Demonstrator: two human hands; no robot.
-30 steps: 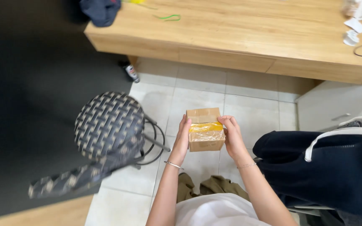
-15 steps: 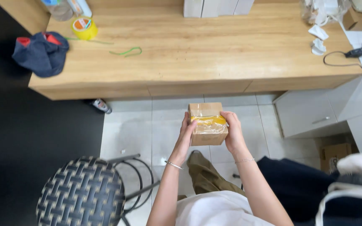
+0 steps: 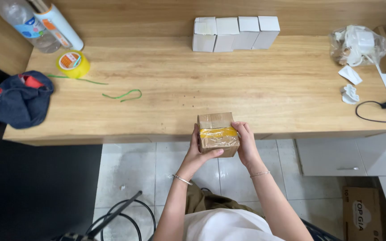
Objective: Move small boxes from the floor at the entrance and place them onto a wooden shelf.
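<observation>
A small brown cardboard box [image 3: 216, 133], wrapped with clear tape and a yellow band, is held in the air at the front edge of the wooden desk [image 3: 193, 93]. My left hand [image 3: 197, 154] grips its left side and underside, thumb along the front. My right hand [image 3: 247, 145] clasps its right side. Both wrists wear thin bracelets.
A row of white boxes [image 3: 235, 32] stands at the back of the desk. A yellow tape roll [image 3: 73, 64], green twist ties [image 3: 122, 94], a plastic bottle [image 3: 23, 24] and a dark cap [image 3: 16, 98] lie left. A plastic bag [image 3: 358, 43], crumpled paper and a cable [image 3: 383, 107] lie right. A stool frame [image 3: 112, 216] stands below.
The view has swung up from the floor and stool onto the desk. Both hands have kept hold of the box and carried it forward to the desk's front edge.
</observation>
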